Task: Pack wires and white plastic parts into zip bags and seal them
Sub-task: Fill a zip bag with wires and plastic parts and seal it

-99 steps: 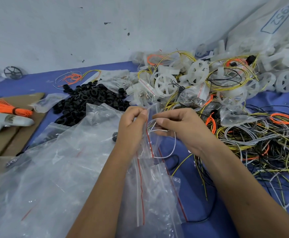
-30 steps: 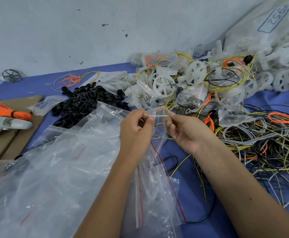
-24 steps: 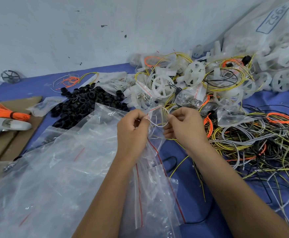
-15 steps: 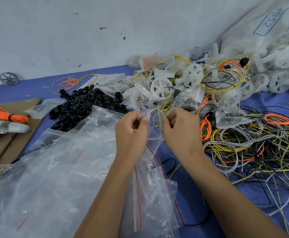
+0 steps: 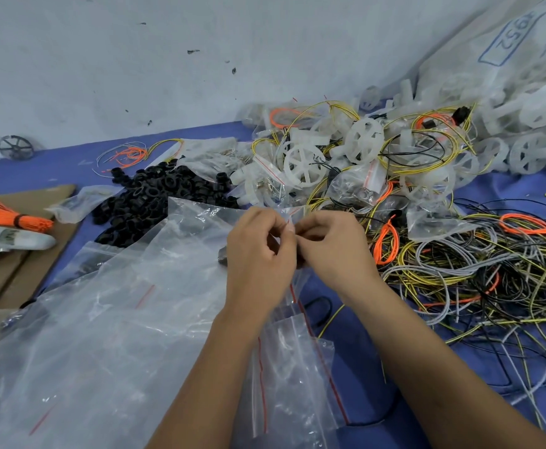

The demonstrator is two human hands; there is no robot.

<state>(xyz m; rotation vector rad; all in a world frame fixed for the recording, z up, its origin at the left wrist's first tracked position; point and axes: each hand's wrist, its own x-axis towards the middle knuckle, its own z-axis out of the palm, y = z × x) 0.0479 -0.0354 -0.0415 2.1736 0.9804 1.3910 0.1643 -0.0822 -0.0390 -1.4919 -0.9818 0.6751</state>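
Head: both hands (image 5: 292, 244) pinch crinkly clear zip bag (image 5: 294, 361).

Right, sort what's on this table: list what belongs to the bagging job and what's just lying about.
Job:
- small clear zip bag with red seal line, pinched by left hand and right hand
- tangled yellow, grey and black wires
- white plastic spoked wheels
- spare clear zip bags

Lying about:
- black rubber rings
- orange cable-tie bundle
- brown cardboard sheet

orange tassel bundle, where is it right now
In the head view the orange tassel bundle lies at the far left edge on the cardboard, just above the white handheld device and left of the black ring pile.
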